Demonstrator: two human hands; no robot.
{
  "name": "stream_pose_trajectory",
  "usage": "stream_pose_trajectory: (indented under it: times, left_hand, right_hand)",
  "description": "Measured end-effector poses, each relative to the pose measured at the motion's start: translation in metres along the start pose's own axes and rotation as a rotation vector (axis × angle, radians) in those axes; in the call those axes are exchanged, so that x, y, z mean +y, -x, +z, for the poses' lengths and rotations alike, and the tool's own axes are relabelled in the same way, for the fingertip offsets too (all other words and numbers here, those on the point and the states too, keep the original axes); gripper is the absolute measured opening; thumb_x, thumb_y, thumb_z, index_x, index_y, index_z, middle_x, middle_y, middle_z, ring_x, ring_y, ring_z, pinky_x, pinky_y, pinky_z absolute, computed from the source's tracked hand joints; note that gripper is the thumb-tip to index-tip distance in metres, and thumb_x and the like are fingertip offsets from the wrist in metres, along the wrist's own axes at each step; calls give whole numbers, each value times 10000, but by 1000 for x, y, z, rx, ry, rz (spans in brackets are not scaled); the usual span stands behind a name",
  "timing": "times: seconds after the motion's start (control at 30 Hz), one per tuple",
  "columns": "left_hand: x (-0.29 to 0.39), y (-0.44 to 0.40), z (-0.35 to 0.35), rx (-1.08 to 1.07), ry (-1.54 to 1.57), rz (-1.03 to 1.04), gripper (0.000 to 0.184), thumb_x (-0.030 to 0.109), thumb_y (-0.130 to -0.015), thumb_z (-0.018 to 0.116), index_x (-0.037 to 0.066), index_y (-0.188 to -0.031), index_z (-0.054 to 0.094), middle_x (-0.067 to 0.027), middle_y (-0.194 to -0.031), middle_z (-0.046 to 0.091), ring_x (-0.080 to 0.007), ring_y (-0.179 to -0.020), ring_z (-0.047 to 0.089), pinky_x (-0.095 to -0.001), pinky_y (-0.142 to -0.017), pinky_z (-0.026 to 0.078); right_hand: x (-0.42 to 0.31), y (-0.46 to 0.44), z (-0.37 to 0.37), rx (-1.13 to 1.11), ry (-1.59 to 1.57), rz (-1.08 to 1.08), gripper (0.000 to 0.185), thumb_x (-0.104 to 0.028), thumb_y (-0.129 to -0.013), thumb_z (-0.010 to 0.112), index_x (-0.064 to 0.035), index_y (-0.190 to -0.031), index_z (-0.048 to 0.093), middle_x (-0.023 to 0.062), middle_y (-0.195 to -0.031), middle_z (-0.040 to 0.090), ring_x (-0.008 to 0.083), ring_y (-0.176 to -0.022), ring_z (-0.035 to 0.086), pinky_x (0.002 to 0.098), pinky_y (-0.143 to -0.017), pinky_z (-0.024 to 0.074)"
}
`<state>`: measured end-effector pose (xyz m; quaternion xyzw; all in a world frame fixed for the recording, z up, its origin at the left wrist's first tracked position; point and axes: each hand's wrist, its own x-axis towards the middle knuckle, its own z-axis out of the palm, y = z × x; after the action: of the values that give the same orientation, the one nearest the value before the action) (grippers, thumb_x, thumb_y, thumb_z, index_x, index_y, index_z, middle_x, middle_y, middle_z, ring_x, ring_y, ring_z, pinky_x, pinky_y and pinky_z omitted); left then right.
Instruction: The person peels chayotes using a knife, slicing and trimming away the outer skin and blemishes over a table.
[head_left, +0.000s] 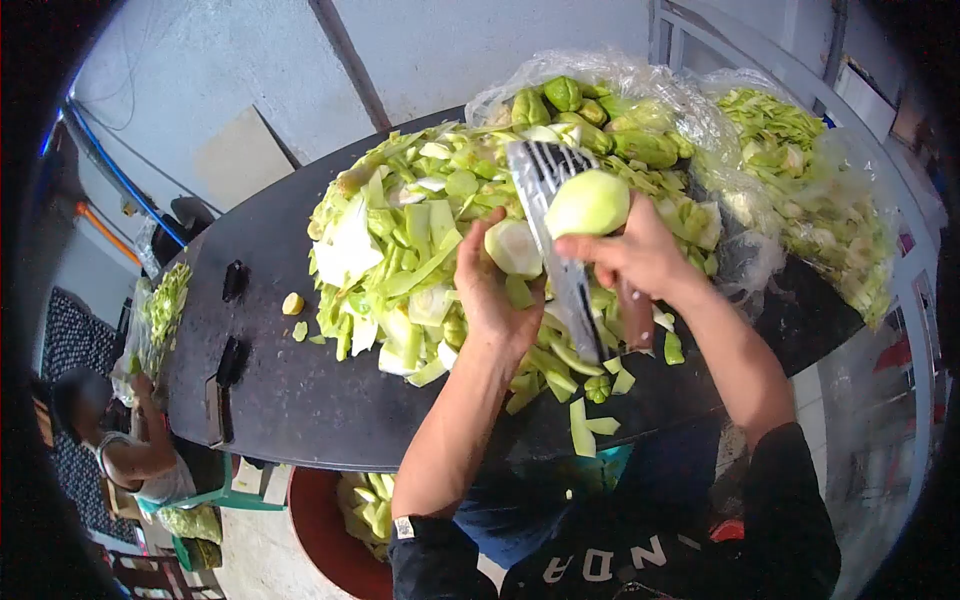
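My right hand is closed on a knife; its brown handle hangs below the fingers. The broad blade stands nearly upright between my hands. A pale peeled chayote piece sits against the right side of the blade, by my right thumb. On the other side, my left hand is cupped around a cut chayote piece with its pale face showing. Beneath and beyond both hands spreads a heap of cut chayote in strips and slabs.
Whole green chayotes lie in clear plastic at the back. A plastic bag of slices stands at right. The dark table has a curved edge. Below it is a red tub with pieces. Another person sits at far left.
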<state>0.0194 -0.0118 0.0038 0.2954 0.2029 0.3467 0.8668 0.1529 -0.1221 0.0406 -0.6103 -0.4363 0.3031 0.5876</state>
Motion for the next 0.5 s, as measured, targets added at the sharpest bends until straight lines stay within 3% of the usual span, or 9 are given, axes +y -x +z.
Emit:
stream_pose_trajectory:
  times: [0.03,0.13,0.2,0.23,0.3,0.33,0.37,0.4,0.5]
  left_hand:
    - [3,0,1,-2,1,3,535,411,-951,467,72,-1364,441,-172,-1275,565,-317,-1153,569,-499,-991,442]
    - [12,-6,-2,-48,-175,110,524,-33,-906,384,34,-1416,280,-268,-1248,523,-360,-1089,608,-438,-944,535]
    - [13,-12,-8,-48,-253,168,521,-25,-915,398,36,-1417,276,-266,-1248,521,-363,-1082,611,-453,-938,538]
    - [14,-13,-8,-47,-332,227,518,-17,-923,412,39,-1419,271,-264,-1249,519,-365,-1075,615,-468,-933,541]
    - [19,-13,-9,-67,-354,214,494,6,-947,442,20,-1413,279,-259,-1242,522,-362,-1027,632,-464,-869,575]
    - [22,-13,-9,-85,-466,155,472,32,-959,458,3,-1402,295,-258,-1230,526,-358,-994,640,-446,-824,591]
    - [24,-14,-9,-102,-579,96,455,59,-971,473,-13,-1390,311,-257,-1218,531,-354,-960,648,-428,-779,608]
    - [24,-15,-11,-158,-615,93,463,100,-970,512,-37,-1377,338,-244,-1174,555,-304,-839,660,-372,-628,603]
    - [27,-18,-13,-243,-761,-36,485,129,-964,541,-36,-1378,349,-230,-1120,587,-252,-744,648,-323,-537,550]
  right_hand:
    - [-5,-4,-7,32,21,59,310,-151,-765,817,-21,-969,623,8,-719,627,57,-434,491,231,-390,414]
    - [-13,-20,-27,48,109,71,311,-149,-796,780,-14,-1014,604,13,-718,621,65,-431,490,229,-387,402]
    - [-15,-31,-38,108,453,53,370,-159,-778,778,10,-1042,581,33,-707,607,83,-429,503,258,-394,406]
    - [-14,-38,-43,112,456,55,370,-159,-778,778,10,-1042,581,33,-707,607,83,-429,503,258,-394,406]
    - [-5,-54,-52,186,783,0,455,-180,-747,779,49,-1077,565,124,-772,641,209,-530,601,343,-509,491]
    - [-1,-59,-57,215,894,-163,547,-215,-727,781,71,-1131,550,216,-867,658,336,-718,651,405,-689,526]
    - [1,-61,-61,222,896,-163,547,-215,-727,781,71,-1131,550,216,-867,658,336,-718,651,405,-689,526]
    - [0,-62,-63,270,934,-163,553,-213,-728,778,72,-1144,551,236,-911,658,365,-788,645,411,-743,516]
    - [-1,-56,-67,388,992,-210,547,-210,-731,773,68,-1151,560,244,-951,661,373,-840,642,411,-790,507]
